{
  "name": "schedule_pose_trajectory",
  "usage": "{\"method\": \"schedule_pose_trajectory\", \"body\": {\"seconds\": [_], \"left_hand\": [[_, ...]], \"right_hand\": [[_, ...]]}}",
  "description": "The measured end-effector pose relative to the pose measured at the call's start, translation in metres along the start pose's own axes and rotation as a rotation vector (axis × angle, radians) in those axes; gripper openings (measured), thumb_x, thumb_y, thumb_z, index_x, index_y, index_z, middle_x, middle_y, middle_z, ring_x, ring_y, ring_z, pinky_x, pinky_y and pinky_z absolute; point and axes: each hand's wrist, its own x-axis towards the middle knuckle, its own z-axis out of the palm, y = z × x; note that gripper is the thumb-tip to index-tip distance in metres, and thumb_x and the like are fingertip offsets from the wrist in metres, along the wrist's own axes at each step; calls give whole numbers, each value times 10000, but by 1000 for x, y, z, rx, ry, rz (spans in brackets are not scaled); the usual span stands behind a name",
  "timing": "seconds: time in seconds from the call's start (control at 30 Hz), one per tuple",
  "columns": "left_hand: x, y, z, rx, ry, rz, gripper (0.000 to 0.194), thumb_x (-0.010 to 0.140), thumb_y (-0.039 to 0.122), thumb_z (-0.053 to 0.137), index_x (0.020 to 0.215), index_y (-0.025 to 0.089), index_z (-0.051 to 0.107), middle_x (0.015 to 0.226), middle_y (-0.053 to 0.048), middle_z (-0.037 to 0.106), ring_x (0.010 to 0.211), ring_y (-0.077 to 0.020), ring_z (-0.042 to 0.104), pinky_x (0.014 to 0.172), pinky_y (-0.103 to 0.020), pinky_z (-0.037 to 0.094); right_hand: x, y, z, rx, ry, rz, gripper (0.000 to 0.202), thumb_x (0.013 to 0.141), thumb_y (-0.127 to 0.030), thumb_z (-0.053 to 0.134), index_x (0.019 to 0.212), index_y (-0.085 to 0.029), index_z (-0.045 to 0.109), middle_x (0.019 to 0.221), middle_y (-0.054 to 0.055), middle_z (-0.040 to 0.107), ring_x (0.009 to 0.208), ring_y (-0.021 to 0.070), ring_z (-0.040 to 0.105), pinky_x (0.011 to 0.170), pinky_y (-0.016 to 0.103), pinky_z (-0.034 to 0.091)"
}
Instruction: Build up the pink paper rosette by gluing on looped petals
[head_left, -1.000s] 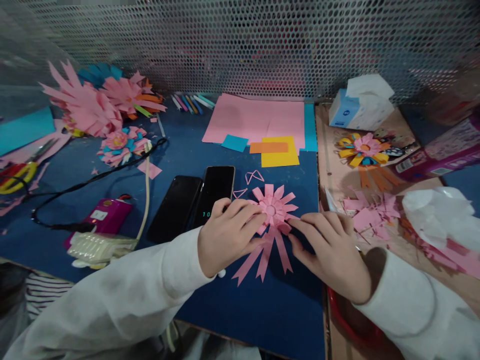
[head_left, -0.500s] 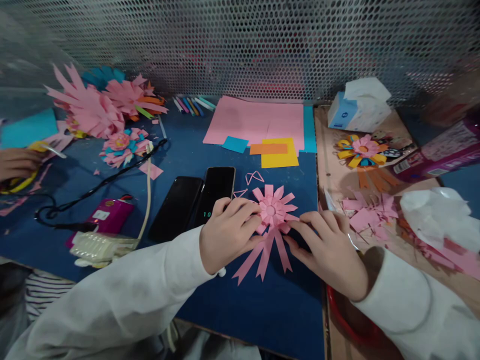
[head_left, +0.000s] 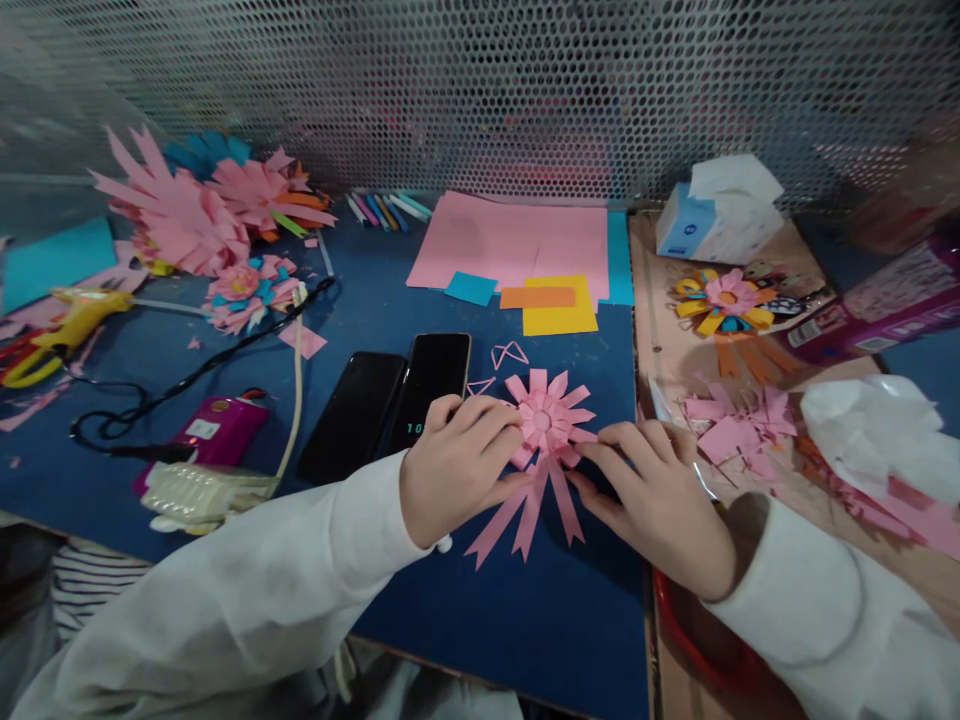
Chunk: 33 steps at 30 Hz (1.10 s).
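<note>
A pink paper flower [head_left: 547, 418] with looped petals and three notched ribbon tails lies on the blue table in front of me. My left hand [head_left: 461, 465] is closed at its left edge, the fingertips pinching the petals. On the other side my right hand [head_left: 649, 490] pinches the flower's right edge between thumb and fingers. Just above my left hand lie thin pink paper strips folded into triangles [head_left: 510, 355]. Two phones, one a black phone [head_left: 352, 415], rest left of that hand, the nearer one partly covered by it.
Finished paper flowers [head_left: 187, 215] and a yellow glue gun [head_left: 79, 325] with a black cord are at left. A purple device [head_left: 214, 435] sits beside a power strip [head_left: 206, 495]. Coloured paper [head_left: 517, 235] lies at the back. Right are a tissue pack [head_left: 712, 220], pink scraps [head_left: 742, 425] and an orange-yellow flower [head_left: 726, 300].
Another person's hand at the far left has left the view, and the yellow glue gun now lies on the table there. My hands and the pink flower hold nearly still.
</note>
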Motion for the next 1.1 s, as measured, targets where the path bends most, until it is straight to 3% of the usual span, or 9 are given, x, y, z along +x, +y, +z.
{"method": "schedule_pose_trajectory", "body": {"seconds": [0.13, 0.27, 0.47, 0.57, 0.67, 0.87, 1.0, 1.1], "left_hand": [[0, 0, 1, -30, 16, -23, 274, 826, 429, 587, 846, 156, 598, 977, -50, 674, 926, -209, 566, 798, -361, 336], [-1, 0, -3, -73, 10, 45, 324, 843, 456, 552, 901, 143, 610, 952, -63, 667, 897, -207, 552, 770, -343, 352], [-7, 0, -4, 3, -28, 76, 844, 738, 749, 404, 1323, 144, 458, 1306, -156, 523, 1163, -301, 443, 937, -430, 320], [-10, -2, 2, 18, -60, 55, 868, 744, 751, 392, 1377, 157, 399, 1407, -149, 424, 1299, -332, 317, 1066, -504, 195], [-12, -2, 9, 33, -81, 34, 899, 736, 757, 397, 1396, 148, 363, 1434, -139, 388, 1351, -348, 240, 1098, -561, 96], [-12, -6, 14, 54, 18, 30, 916, 748, 772, 323, 1401, 129, 347, 1416, -145, 412, 1355, -353, 242, 1095, -595, 78], [-12, -5, 18, 93, -25, 39, 926, 744, 774, 314, 1405, 126, 335, 1429, -127, 399, 1347, -346, 264, 1104, -582, 47], [-5, -2, 12, 135, 1, 17, 926, 730, 779, 340, 1399, 140, 350, 1426, -124, 404, 1339, -340, 289, 1107, -572, 52]], "right_hand": [[1, 0, 0, 16, 12, 9, 125, 816, -262, 585, 905, -184, 625, 816, 40, 598, 792, 200, 464, 730, 354, 297], [1, -1, -4, 87, 24, -32, 119, 828, -247, 564, 894, -181, 636, 803, 38, 597, 769, 185, 463, 712, 345, 298], [-2, -3, -6, 146, -20, -233, 207, 850, -277, 515, 938, -166, 665, 751, 27, 580, 748, 166, 470, 749, 356, 316], [-2, -4, -5, 135, -38, -233, 193, 839, -272, 522, 896, -163, 670, 746, 25, 580, 748, 165, 473, 747, 355, 316], [0, -5, -6, 145, -15, -209, 173, 840, -243, 516, 871, -163, 667, 719, 16, 584, 714, 155, 470, 740, 348, 320], [0, -1, -8, 110, 82, -108, 153, 852, -192, 520, 867, -153, 668, 694, 22, 592, 701, 156, 477, 711, 341, 323], [0, 1, -6, 105, 87, -123, 149, 853, -185, 521, 863, -157, 667, 697, 27, 594, 710, 162, 474, 704, 341, 325], [0, 1, -4, 95, 90, -135, 146, 854, -168, 515, 826, -161, 659, 702, 31, 603, 717, 164, 462, 701, 335, 321]]}}
